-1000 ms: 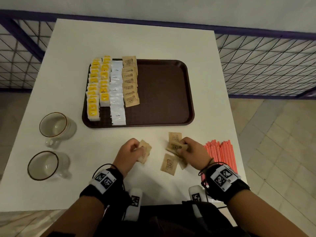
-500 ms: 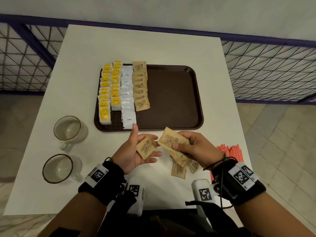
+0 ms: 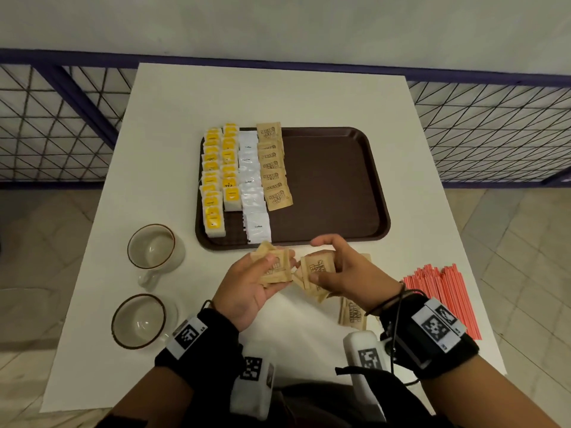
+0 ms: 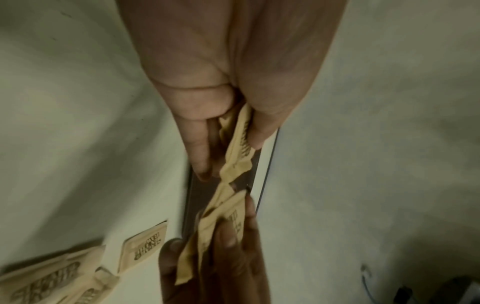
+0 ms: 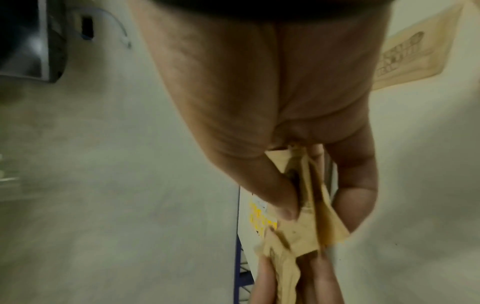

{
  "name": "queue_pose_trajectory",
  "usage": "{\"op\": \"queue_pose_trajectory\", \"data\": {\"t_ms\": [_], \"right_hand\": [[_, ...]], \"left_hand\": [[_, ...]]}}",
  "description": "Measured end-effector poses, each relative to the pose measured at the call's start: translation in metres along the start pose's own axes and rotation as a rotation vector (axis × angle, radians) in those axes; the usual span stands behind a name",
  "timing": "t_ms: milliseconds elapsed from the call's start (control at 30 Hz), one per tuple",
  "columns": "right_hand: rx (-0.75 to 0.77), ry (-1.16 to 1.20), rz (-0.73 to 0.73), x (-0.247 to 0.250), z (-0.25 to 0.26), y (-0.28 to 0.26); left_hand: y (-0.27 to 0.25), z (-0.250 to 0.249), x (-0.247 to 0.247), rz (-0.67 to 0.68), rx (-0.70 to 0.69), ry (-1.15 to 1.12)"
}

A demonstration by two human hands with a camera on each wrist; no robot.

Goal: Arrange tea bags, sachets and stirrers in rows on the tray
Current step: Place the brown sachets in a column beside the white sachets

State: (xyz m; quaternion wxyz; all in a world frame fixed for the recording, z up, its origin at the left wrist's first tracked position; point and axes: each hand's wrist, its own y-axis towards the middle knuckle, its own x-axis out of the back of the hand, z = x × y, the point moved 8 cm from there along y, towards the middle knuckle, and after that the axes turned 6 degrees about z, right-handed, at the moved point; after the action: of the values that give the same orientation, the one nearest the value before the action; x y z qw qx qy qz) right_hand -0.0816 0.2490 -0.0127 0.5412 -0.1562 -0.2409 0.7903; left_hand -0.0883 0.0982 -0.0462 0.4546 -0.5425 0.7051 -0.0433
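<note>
Both hands have drawn closer together just short of the dark brown plastic tray, the left hand now pinching several tan paper sugar sachets and the right hand gripping its own brown sachet bundle, nearly touching.

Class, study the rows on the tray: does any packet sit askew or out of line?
Yes. The nearest brown sugar sachet in its row on the tray is twisted, not square with those behind. The second yellow tea bag row ends short of its neighbours.
</note>
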Motion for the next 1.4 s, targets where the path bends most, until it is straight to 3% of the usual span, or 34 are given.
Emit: {"op": "queue_pose_trajectory", "data": {"t_ms": [167,433,600,767,867,1000,1133,1300,1400], "right_hand": [[0.081,0.113,-0.139,0.006,0.002,0.000],[0.171,0.149,-0.133,-0.003,0.023,0.007],[0.205,-0.085,-0.100,-0.006,0.037,0.008],[0.239,-0.333,-0.068,-0.019,0.042,0.016],[0.269,-0.306,-0.122,-0.016,0.045,0.014],[0.307,-0.002,-0.206,-0.004,0.049,0.006],[0.245,0.195,-0.223,0.007,0.040,0.001],[0.252,0.063,-0.214,0.011,0.041,-0.005],[0.304,-0.072,-0.121,0.005,0.054,-0.007]], "left_hand": [[-0.006,-0.002,0.012,0.032,0.047,-0.318],[-0.004,0.003,0.001,0.119,0.161,-0.216],[-0.007,0.011,-0.006,0.200,0.277,-0.044],[-0.012,0.016,-0.016,0.244,0.322,-0.180],[-0.010,0.016,-0.018,0.241,0.299,-0.208],[-0.008,0.013,-0.017,0.201,0.261,-0.222],[-0.004,0.009,-0.012,0.153,0.235,-0.244],[-0.002,0.012,-0.009,0.116,0.286,-0.241],[-0.001,0.017,-0.004,0.067,0.319,-0.236]]}}
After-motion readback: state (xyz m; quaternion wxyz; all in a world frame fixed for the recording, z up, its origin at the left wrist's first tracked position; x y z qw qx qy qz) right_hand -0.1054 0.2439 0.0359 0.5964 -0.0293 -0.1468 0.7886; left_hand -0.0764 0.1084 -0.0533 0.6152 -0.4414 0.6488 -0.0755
